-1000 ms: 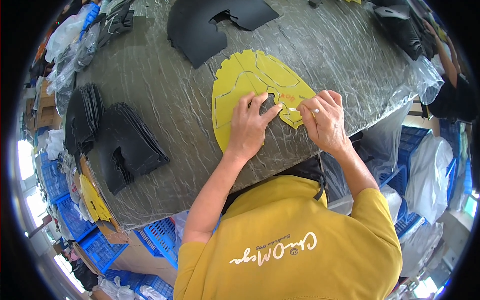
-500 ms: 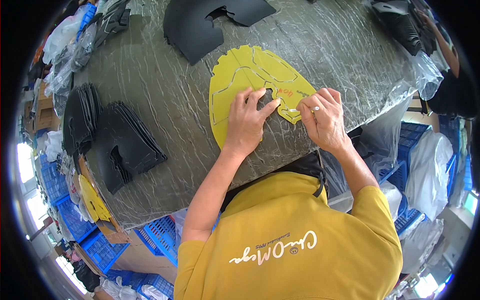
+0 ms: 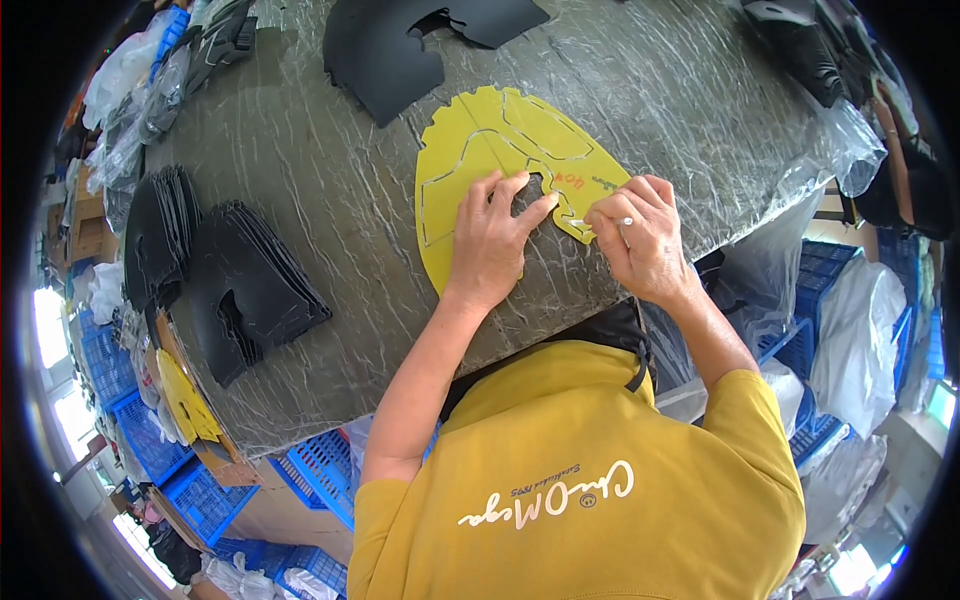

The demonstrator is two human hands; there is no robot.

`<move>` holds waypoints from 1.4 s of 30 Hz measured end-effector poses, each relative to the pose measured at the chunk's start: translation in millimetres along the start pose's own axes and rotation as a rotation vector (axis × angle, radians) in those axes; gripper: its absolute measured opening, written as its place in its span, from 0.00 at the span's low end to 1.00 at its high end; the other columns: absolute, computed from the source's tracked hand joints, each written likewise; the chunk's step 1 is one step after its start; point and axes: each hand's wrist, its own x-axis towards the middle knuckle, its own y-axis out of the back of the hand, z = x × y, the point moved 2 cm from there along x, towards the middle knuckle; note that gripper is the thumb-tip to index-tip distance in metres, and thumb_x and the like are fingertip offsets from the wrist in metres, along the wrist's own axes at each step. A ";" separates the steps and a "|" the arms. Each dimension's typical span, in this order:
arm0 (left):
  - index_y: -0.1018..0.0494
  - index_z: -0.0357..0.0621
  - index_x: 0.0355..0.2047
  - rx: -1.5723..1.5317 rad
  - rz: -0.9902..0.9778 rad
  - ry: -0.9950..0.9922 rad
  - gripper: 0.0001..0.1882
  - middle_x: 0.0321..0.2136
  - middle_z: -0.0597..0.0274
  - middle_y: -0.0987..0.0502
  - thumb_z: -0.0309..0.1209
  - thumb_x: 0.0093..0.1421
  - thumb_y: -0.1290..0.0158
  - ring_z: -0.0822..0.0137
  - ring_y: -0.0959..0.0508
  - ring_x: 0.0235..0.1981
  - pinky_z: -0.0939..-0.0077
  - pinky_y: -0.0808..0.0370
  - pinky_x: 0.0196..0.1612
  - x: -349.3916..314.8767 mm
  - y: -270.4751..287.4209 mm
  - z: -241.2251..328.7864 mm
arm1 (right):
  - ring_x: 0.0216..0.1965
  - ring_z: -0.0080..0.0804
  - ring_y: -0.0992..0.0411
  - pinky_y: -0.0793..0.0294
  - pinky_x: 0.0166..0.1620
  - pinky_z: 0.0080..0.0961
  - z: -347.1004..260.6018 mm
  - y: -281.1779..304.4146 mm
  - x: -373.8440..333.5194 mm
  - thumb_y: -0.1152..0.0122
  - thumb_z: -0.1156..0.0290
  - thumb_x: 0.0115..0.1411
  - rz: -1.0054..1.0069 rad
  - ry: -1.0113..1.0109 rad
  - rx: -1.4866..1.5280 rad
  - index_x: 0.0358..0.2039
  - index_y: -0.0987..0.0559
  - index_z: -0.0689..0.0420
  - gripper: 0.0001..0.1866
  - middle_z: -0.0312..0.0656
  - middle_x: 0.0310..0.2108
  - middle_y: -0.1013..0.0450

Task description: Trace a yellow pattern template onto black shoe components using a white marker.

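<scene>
There are the wearer's two hands [image 3: 488, 245] [image 3: 645, 240], one slim tool [image 3: 627, 221] and one marked template [image 3: 485, 150].

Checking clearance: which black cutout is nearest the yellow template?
The arched black cutout just beyond the yellow template; the stacked cutouts at left lie farther off.

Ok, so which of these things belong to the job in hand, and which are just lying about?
Seemingly in use:
Yellow template, under the left hand
Slim pen-like tool, gripped in the right hand

Apparently lying about, untouched:
Black piece beyond the template
Two black stacks at the left
Blue crates
White plastic bag at the right
</scene>
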 end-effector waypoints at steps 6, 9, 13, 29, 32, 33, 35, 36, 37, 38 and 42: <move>0.21 0.62 0.52 0.000 0.010 -0.004 0.26 0.55 0.63 0.28 0.18 0.55 0.44 0.52 0.30 0.58 0.57 0.26 0.57 1.0 -0.4 -0.3 | 0.34 0.37 0.27 0.34 0.48 0.37 -0.9 4.9 -4.0 0.35 0.75 0.60 0.011 -0.009 -0.030 0.33 0.24 0.52 0.05 0.35 0.28 0.25; 0.21 0.63 0.51 0.008 0.025 0.002 0.27 0.54 0.65 0.27 0.18 0.55 0.45 0.52 0.29 0.56 0.58 0.26 0.56 1.7 -0.3 1.0 | 0.35 0.37 0.26 0.34 0.49 0.37 -0.9 4.8 -6.7 0.35 0.75 0.60 0.011 -0.029 -0.034 0.34 0.24 0.52 0.05 0.35 0.28 0.25; 0.20 0.65 0.51 0.011 0.028 0.012 0.28 0.53 0.66 0.26 0.17 0.55 0.47 0.53 0.27 0.55 0.60 0.25 0.56 1.8 0.4 1.0 | 0.35 0.37 0.27 0.34 0.48 0.38 -2.5 8.9 -6.5 0.35 0.75 0.61 -0.013 -0.038 -0.016 0.34 0.24 0.52 0.05 0.35 0.27 0.25; 0.20 0.65 0.52 -0.018 0.017 0.024 0.32 0.54 0.65 0.25 0.13 0.53 0.47 0.52 0.27 0.56 0.59 0.25 0.57 1.9 0.9 1.6 | 0.32 0.35 0.28 0.33 0.47 0.36 5.0 15.4 -17.7 0.36 0.76 0.61 0.025 -0.092 -0.050 0.32 0.22 0.53 0.03 0.34 0.28 0.24; 0.20 0.65 0.52 -0.027 0.015 0.027 0.32 0.54 0.65 0.25 0.13 0.52 0.47 0.51 0.27 0.56 0.59 0.25 0.57 1.8 0.0 1.0 | 0.32 0.36 0.28 0.33 0.47 0.36 6.0 16.6 -18.6 0.36 0.74 0.61 0.030 -0.086 -0.064 0.31 0.21 0.54 0.03 0.33 0.29 0.24; 0.20 0.63 0.52 -0.022 0.003 0.016 0.30 0.55 0.64 0.27 0.15 0.53 0.45 0.52 0.28 0.57 0.58 0.26 0.58 1.6 0.0 0.8 | 0.32 0.35 0.28 0.33 0.47 0.35 7.9 17.7 -19.7 0.36 0.74 0.62 0.036 -0.119 -0.076 0.30 0.21 0.54 0.03 0.33 0.29 0.24; 0.21 0.61 0.52 -0.018 -0.009 0.005 0.28 0.55 0.63 0.28 0.16 0.53 0.43 0.52 0.30 0.57 0.57 0.27 0.58 1.4 -0.4 0.0 | 0.32 0.35 0.28 0.33 0.47 0.35 12.0 20.0 -22.3 0.36 0.74 0.63 0.042 -0.152 -0.088 0.30 0.21 0.54 0.04 0.33 0.29 0.24; 0.21 0.61 0.52 -0.019 -0.009 0.005 0.28 0.55 0.63 0.28 0.16 0.53 0.43 0.52 0.29 0.57 0.57 0.27 0.58 1.1 -0.5 -0.3 | 0.32 0.35 0.28 0.33 0.47 0.35 14.8 21.3 -24.3 0.37 0.74 0.63 0.055 -0.182 -0.092 0.30 0.21 0.54 0.04 0.33 0.28 0.24; 0.21 0.61 0.52 -0.021 -0.009 0.004 0.28 0.55 0.63 0.28 0.16 0.53 0.43 0.52 0.29 0.57 0.57 0.27 0.58 0.8 -0.5 -0.4 | 0.31 0.35 0.28 0.33 0.47 0.35 17.1 22.8 -25.8 0.38 0.74 0.64 0.068 -0.212 -0.097 0.31 0.21 0.53 0.04 0.34 0.28 0.24; 0.21 0.61 0.52 -0.021 -0.008 0.004 0.28 0.55 0.63 0.28 0.16 0.53 0.43 0.52 0.29 0.57 0.57 0.27 0.58 0.3 -0.5 -0.3 | 0.31 0.35 0.28 0.33 0.47 0.35 18.2 24.1 -26.7 0.38 0.74 0.64 0.068 -0.211 -0.097 0.31 0.21 0.53 0.04 0.34 0.28 0.24; 0.21 0.61 0.53 -0.027 -0.014 0.005 0.29 0.55 0.63 0.28 0.16 0.53 0.43 0.52 0.29 0.57 0.57 0.27 0.58 -0.8 -0.1 0.1 | 0.31 0.35 0.28 0.33 0.46 0.33 18.4 25.4 -29.9 0.39 0.74 0.65 0.087 -0.235 -0.117 0.32 0.21 0.53 0.04 0.34 0.27 0.24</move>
